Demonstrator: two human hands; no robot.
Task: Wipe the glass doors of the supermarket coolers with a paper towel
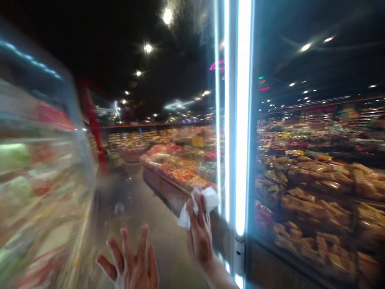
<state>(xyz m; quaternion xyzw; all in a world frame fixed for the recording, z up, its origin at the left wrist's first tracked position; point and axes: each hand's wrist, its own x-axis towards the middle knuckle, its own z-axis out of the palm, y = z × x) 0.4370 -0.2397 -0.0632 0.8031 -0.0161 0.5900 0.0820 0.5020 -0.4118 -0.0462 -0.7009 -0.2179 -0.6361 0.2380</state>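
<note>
Two hands reach forward: the left hand [132, 257] spreads its fingers, nothing visible in them, while the right hand [201, 239] bunches its fingers on a white cloth [211, 198], which juts out either side of their tips. Work seems under way, unfinished (a hazy smear [200, 22] shows high above the fingers); how much is done, I cannot tell.

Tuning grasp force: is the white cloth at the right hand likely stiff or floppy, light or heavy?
Probably floppy: the white cloth looks crumpled, spilling out on both sides of the right hand's fingers. Likely light: it looks thin. Tear risk unclear; blur hides its weave.
</note>
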